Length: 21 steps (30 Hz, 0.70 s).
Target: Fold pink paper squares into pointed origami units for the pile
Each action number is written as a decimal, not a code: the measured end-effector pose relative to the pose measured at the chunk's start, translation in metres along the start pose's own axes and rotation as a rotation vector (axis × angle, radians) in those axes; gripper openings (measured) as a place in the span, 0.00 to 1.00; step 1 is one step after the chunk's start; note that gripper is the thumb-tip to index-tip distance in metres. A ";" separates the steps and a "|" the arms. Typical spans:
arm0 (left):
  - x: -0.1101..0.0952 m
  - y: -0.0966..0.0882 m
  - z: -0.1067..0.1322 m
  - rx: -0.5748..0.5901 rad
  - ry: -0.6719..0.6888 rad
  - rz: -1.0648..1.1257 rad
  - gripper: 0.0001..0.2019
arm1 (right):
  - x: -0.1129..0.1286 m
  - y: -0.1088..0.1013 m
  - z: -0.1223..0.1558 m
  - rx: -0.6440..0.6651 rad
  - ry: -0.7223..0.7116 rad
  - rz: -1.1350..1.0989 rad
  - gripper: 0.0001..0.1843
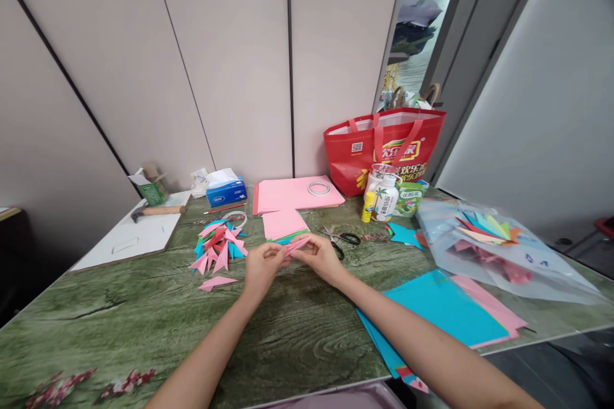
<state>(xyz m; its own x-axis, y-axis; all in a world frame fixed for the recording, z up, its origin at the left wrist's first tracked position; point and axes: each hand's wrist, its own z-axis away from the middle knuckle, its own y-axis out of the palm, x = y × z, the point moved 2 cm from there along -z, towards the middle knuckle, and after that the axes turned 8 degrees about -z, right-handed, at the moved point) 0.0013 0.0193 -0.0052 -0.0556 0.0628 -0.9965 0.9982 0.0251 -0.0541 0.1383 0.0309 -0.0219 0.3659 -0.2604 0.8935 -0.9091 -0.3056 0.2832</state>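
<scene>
Both hands meet over the middle of the table, pinching a folded piece of pink paper [297, 244]. My left hand [265, 266] grips its left end with thumb and fingers closed. The other end is between the closed fingers of my right hand [320, 258]. Just behind them lies a stack of small paper sheets [284, 223], pink on top with green below. Left of my hands is a pile of folded paper pieces [219, 246] in pink, blue, red and green. A single folded pink piece [217, 283] lies in front of that pile.
Black-handled scissors [339, 243] lie right of my hands. Behind are large pink sheets [288, 193] with a tape roll [319, 188], a tissue box [226, 193], a glue stick [368, 207] and a red bag [350, 153]. A hammer [160, 210] rests on a white board [119, 246]. Blue sheets [446, 310] are at right.
</scene>
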 end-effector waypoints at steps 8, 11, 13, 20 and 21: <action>-0.002 0.000 0.001 0.006 -0.028 0.035 0.11 | -0.001 -0.002 -0.002 -0.017 -0.018 -0.011 0.12; -0.003 0.001 0.002 0.032 -0.016 0.038 0.11 | 0.000 -0.004 -0.002 -0.055 -0.039 0.010 0.11; -0.004 0.002 0.002 0.064 0.011 0.040 0.11 | 0.000 -0.006 -0.003 -0.089 -0.053 0.009 0.11; -0.007 0.001 0.002 0.099 0.089 0.029 0.12 | -0.001 -0.011 -0.006 -0.100 -0.035 -0.060 0.17; -0.008 0.001 0.002 0.090 0.095 0.021 0.13 | -0.001 -0.011 -0.006 -0.091 -0.031 -0.063 0.18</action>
<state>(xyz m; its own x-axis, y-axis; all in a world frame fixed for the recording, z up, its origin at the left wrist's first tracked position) 0.0026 0.0171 0.0021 -0.0323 0.1567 -0.9871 0.9968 -0.0670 -0.0432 0.1465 0.0397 -0.0238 0.4276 -0.2718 0.8621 -0.8978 -0.2384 0.3702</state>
